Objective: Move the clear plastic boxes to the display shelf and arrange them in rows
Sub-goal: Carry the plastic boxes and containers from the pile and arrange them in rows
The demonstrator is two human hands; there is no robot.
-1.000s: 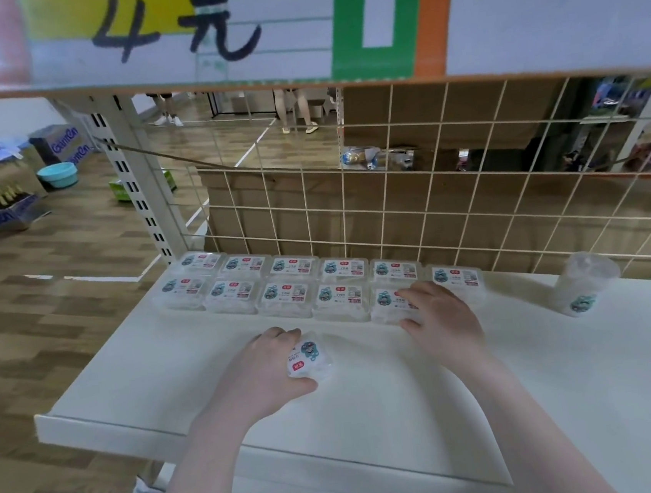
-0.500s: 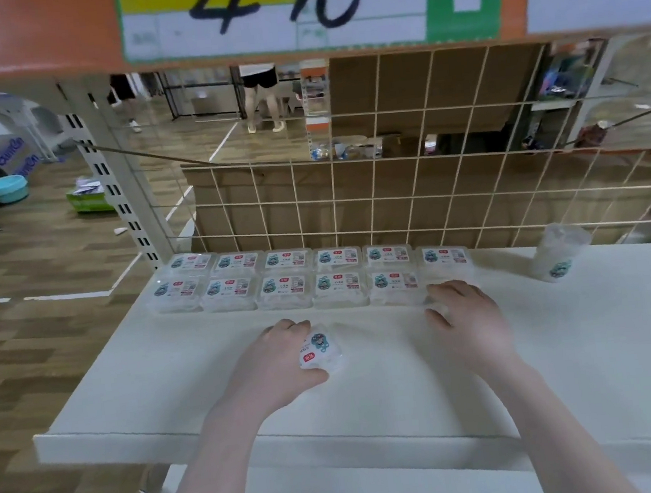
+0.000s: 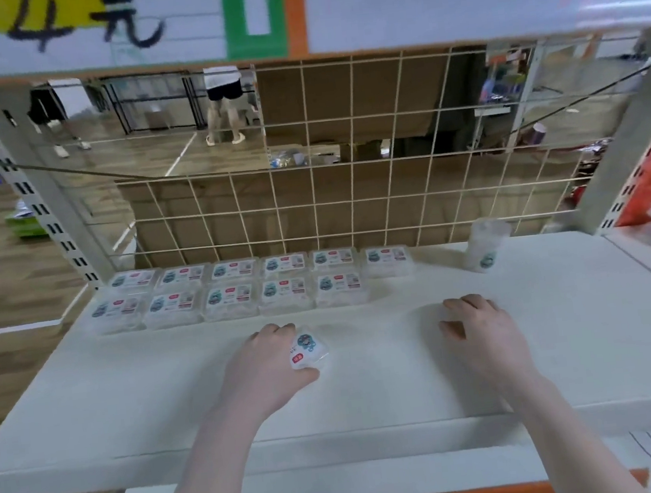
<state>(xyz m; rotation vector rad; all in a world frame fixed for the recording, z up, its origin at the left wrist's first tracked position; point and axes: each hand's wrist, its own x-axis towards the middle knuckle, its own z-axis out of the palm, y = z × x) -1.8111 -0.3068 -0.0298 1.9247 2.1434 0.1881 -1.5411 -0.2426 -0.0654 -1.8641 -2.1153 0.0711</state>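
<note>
My left hand [image 3: 266,367] grips a clear box [image 3: 307,352] low over the shelf [image 3: 411,390], the front row's open slot [image 3: 391,293] lying ahead and rightward, nearer my empty, loosely curled right hand [image 3: 479,334].

- Display shelf [image 3: 412,397]: plain white.
- Clear plastic boxes [image 3: 284,292]: see-through, with white labels bearing a teal figure and a small red tag.
- Wire grid back panel [image 3: 351,199]: cream.
- Sign [image 3: 124,26] overhead: yellow and white, black handwriting, green panel, orange band.
- Floor [image 3: 1,272]: brown wood pattern.
</note>
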